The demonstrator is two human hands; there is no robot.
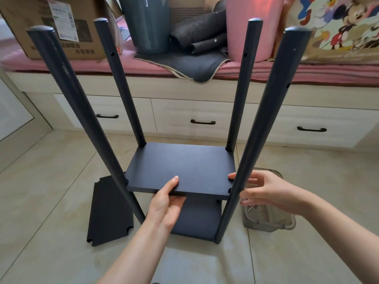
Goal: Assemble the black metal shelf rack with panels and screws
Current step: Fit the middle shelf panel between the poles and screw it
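We see left hand (167,203) pinching the middle panel (180,169) front edge; right hand (270,191) released, fingers by the post (264,119) at 3 o'clock; spare panel (109,212) on floor at 8 o'clock.

The lower panel (196,220) is mostly hidden beneath the upper panel (180,169); the contents of the clear container (268,218) cannot be made out.

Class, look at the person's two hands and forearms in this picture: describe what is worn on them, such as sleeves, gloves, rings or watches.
Nothing shows as worn. The left hand and right hand are bare, without gloves, and no ring is visible on either. Both forearms are uncovered right up to the bottom edge of the picture, with no sleeve, watch or bracelet in view. The fingernails are short and look unpainted.
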